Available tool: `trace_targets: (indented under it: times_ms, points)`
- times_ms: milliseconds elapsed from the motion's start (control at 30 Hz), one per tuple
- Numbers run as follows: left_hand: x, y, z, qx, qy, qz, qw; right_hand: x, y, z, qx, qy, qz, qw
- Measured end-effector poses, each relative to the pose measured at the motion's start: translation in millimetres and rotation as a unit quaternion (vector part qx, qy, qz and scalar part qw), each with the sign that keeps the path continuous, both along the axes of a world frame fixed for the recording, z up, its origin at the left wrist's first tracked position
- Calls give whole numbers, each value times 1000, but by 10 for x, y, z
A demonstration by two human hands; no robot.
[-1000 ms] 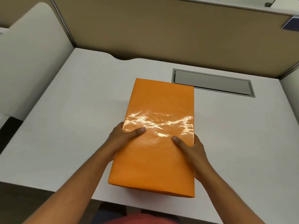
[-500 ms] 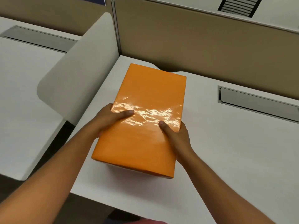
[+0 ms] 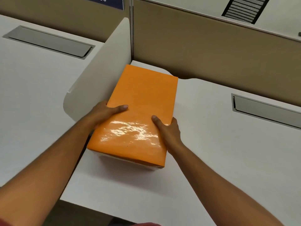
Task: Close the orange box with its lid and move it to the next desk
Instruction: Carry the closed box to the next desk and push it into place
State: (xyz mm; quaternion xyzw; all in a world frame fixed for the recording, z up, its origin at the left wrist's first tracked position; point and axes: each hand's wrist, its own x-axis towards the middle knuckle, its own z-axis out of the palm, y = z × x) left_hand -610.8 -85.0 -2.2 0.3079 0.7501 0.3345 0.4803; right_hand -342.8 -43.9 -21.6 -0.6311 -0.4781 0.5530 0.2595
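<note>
The orange box [image 3: 140, 108] has its glossy lid on and is held up above the left end of the white desk [image 3: 228, 160]. My left hand [image 3: 105, 113] grips its left side with the thumb on the lid. My right hand [image 3: 167, 129] grips the right side, thumb on top as well. The box's left edge is close to the white rounded divider panel [image 3: 101, 79] that separates this desk from the neighbouring desk [image 3: 32, 95] on the left. The fingers under the box are hidden.
Each desk has a grey cable flap: one on the left desk [image 3: 48, 41], one on the right desk [image 3: 267, 110]. Tan partition walls [image 3: 211, 51] run along the back. A dark gap shows between the desks below the divider.
The box, held in both hands, has moved left across the desk toward the divider. The view has swung left, showing more of the neighbouring desk.
</note>
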Motion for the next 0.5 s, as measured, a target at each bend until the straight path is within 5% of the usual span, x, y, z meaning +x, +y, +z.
trace_targets:
  times_ms: [100, 200, 333, 500]
  points:
    - [74, -34, -3, 3, 223, -26, 975, 35, -53, 45, 22, -58, -6, 998]
    - [298, -262, -8, 106, 409, -62, 904, 117, -300, 99, 219, -190, 69, 954]
    - [607, -557, -103, 120, 440, -214, 864, 74, -660, 36, 332, -320, 261, 848]
    - [507, -358, -167, 115, 471, -233, 843, -141, -516, 0, 318, -362, 280, 830]
